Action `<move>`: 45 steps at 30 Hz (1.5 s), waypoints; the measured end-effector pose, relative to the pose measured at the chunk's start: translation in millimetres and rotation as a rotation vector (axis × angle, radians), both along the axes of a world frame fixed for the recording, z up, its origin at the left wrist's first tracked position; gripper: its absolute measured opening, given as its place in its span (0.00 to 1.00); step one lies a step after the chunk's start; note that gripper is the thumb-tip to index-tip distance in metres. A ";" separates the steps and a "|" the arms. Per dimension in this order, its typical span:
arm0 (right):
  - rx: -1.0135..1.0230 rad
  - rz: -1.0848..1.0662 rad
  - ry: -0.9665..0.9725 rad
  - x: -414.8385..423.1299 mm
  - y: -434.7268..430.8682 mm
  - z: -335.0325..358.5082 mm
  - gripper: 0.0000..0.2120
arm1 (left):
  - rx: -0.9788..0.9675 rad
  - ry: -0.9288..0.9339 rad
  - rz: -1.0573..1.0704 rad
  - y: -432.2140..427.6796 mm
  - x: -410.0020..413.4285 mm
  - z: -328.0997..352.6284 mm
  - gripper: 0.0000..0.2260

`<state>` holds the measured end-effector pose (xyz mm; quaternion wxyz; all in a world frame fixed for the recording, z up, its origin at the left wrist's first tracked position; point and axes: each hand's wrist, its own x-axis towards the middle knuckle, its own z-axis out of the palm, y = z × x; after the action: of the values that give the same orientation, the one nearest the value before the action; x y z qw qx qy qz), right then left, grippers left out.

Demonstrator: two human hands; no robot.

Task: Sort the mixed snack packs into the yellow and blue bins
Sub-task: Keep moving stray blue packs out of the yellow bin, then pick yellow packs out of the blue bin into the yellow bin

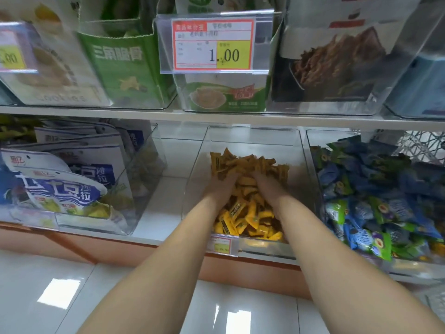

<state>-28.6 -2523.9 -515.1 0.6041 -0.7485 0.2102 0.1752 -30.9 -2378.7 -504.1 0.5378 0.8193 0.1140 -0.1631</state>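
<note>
A white shop shelf (pixel 166 203) is seen from above, with a second tier (pixel 96 110) over it carrying a green cardboard carton (pixel 125 66) and other display boxes. On the lower tier, a clear plastic bin on the left (pixel 144 165) is filled with large blue-and-white snack bags (pixel 60 189). A clear plastic bin on the right (pixel 337 137) is heaped with small blue and green snack packs (pixel 375 213). Between them, a clear plastic middle bin (pixel 252 138) is filled with small yellow snack packs (pixel 250 213). Both hands are pushed into this yellow pile: the left hand (pixel 221 186) and the right hand (pixel 267 186) lie side by side, their fingers buried among the packs, so whether anything is gripped cannot be told. A red-and-yellow price tag (pixel 213 44) marked 1.00 is clipped above.
</note>
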 end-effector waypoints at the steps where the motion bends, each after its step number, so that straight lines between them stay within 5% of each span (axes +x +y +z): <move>1: 0.129 -0.032 0.010 0.2 0.0 1.6 0.37 | -0.146 0.034 0.006 -1.1 1.5 -0.4 0.36; 6: 0.323 0.017 0.009 4.6 -2.8 17.8 0.27 | -0.499 0.114 0.034 3.7 5.3 5.1 0.26; 10: 0.378 0.003 -0.028 7.1 -7.9 54.0 0.23 | -0.784 0.193 0.023 7.5 7.0 19.5 0.30; 14: 0.365 0.077 -0.087 6.1 -25.6 75.2 0.10 | -0.813 0.168 0.044 7.0 6.9 33.4 0.28; 18: 0.284 0.114 -0.053 0.7 -32.6 88.7 0.20 | -0.795 0.144 0.094 6.7 -2.2 42.2 0.23; 22: 0.202 0.141 -0.111 -5.6 -35.2 92.6 0.22 | -0.561 -0.020 0.081 7.1 -13.7 52.9 0.16; 27: -0.390 0.319 -0.372 -32.3 -40.9 111.6 0.12 | -0.011 -0.245 -0.039 3.8 -34.8 63.5 0.12; 29: -0.480 0.323 -0.461 -56.7 -53.4 119.1 0.09 | 0.051 -0.313 -0.062 4.6 -52.0 64.5 0.07; 39: -0.615 -0.047 -0.757 -188.3 -198.2 114.5 0.06 | 0.217 -0.622 -0.478 -86.2 -170.8 68.1 0.05; 45: -0.558 -0.100 -0.725 -212.2 -254.3 70.0 0.11 | 0.527 -0.809 -0.618 -160.3 -178.7 56.1 0.21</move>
<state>-240.8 -2778.2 -445.2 0.4217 -0.8844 0.0603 -0.1906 -209.7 -2539.0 -447.9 0.2433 0.9181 -0.3091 0.0479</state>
